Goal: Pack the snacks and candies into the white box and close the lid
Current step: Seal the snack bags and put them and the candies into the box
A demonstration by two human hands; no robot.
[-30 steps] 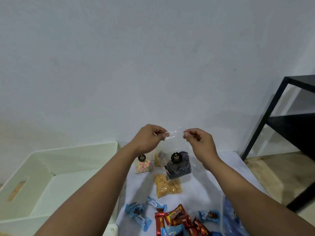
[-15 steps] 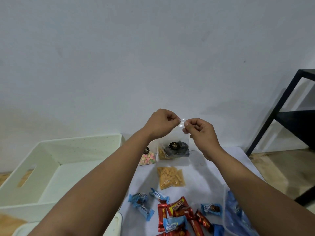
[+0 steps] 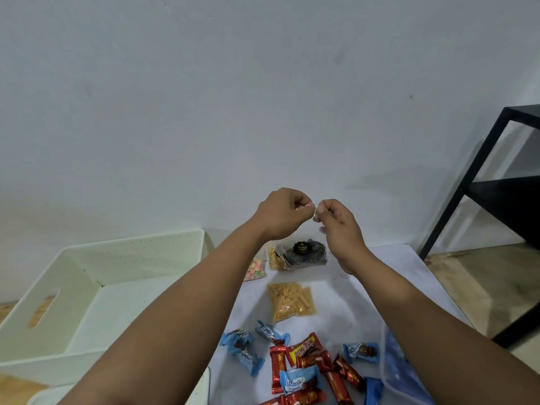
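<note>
My left hand (image 3: pixel 279 213) and my right hand (image 3: pixel 336 222) are raised over the far side of the table, fingertips almost touching. Both pinch the top edge of a clear bag (image 3: pixel 305 204). At the bottom of this bag, below my hands, is a dark striped snack with a black round label (image 3: pixel 304 252). The white box (image 3: pixel 131 242) stands open on the left and looks empty. A bag of yellow sticks (image 3: pixel 292 301), a bag of pastel candies (image 3: pixel 255 268), blue wrapped candies (image 3: pixel 242 342) and red bars (image 3: pixel 309 362) lie on the white table (image 3: pixel 394 282).
A small bag of yellow bits (image 3: pixel 273 257) lies beside the dark snack. A clear bluish plastic bag (image 3: pixel 400 372) sits under my right forearm. A white lid-like piece (image 3: pixel 201 384) shows at the bottom left. A black metal shelf (image 3: pixel 502 197) stands at the right, a plain wall behind.
My hands have come closer together along the bag's top edge, from a hand's width apart to almost touching. The view has tilted down a little, showing more candies.
</note>
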